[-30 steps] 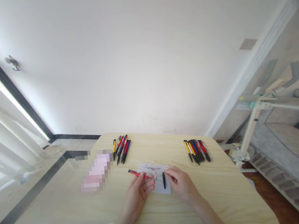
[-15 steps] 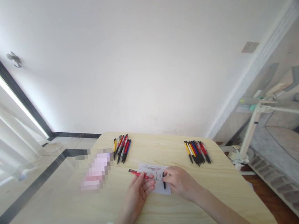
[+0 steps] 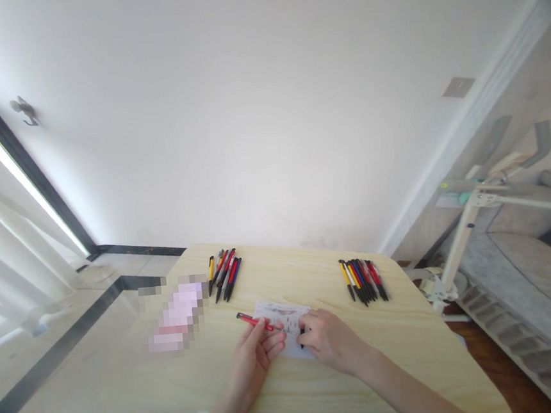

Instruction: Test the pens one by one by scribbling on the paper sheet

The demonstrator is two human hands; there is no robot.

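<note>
My left hand (image 3: 260,349), palm turned up, pinches a red pen (image 3: 254,321) between thumb and fingers. The pen's black clip end points to the upper left, and a thin dark piece shows at its other end. My right hand (image 3: 328,337) has its fingers closed on a small black pen part (image 3: 302,338), which looks like a tapered front section and is mostly hidden by the fingers. Under both hands lies a sheet of white paper (image 3: 292,349) with dark and reddish marks on it.
At the table's (image 3: 405,362) back left lies a loose group of pens (image 3: 224,275) in several colours. Another pen group (image 3: 363,280) lies at the back right. A blurred pinkish item (image 3: 176,318) is at the left edge. White frame equipment (image 3: 462,241) stands right of the table.
My right fingers have curled further over the black pen part, so less of it shows. My left hand stays nearly still with the red pen.
</note>
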